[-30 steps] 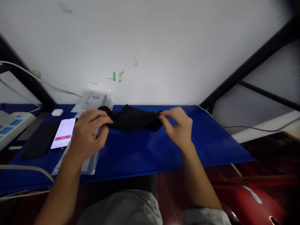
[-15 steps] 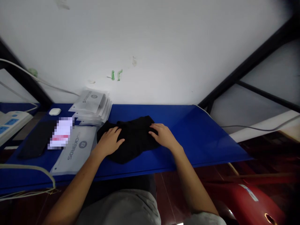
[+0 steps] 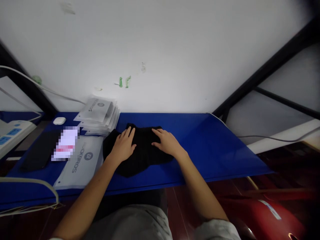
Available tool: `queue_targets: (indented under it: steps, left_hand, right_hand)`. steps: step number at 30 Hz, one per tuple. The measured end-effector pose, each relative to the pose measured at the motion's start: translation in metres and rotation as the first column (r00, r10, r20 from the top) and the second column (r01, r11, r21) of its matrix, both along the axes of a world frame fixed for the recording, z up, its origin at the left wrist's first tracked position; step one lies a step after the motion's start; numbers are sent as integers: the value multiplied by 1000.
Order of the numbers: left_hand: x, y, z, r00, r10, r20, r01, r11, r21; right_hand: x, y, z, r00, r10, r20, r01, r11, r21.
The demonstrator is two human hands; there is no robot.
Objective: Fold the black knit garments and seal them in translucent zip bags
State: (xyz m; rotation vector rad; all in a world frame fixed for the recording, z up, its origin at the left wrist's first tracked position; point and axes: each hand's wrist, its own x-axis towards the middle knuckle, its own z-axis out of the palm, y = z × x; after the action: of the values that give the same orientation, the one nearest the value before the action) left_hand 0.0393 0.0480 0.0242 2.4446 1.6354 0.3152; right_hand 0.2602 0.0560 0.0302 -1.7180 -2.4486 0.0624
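A black piece of cloth (image 3: 143, 153) lies spread on the blue tabletop (image 3: 200, 146) in front of me. My left hand (image 3: 124, 145) rests flat on its left part, fingers stretched out toward the wall. My right hand (image 3: 167, 141) lies flat on its right part, fingers pointing left and apart. Neither hand grips anything.
A grey printed bag (image 3: 81, 161) lies left of the cloth, with a stack of similar bags (image 3: 98, 115) behind it. Further left are a lit phone (image 3: 65, 144), a dark phone (image 3: 38, 150), a small white case (image 3: 59, 120) and a power strip (image 3: 12, 133). A white wall stands close behind.
The cloth was held up stretched between both pinching hands; it now lies on the table. Both hands let go and press flat on it, having slid a little toward the wall.
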Motion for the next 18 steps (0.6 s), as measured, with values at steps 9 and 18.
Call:
queue_targets:
  steps: [9, 18]
  left_hand:
    - [16, -9, 8, 999, 32, -33, -32, 1000, 0]
    - [17, -36, -15, 998, 28, -54, -38, 978, -204]
  right_hand:
    - [-2, 21, -24, 992, -119, -37, 122, 988, 93]
    - [-7, 4, -39, 993, -96, -76, 86, 989, -120]
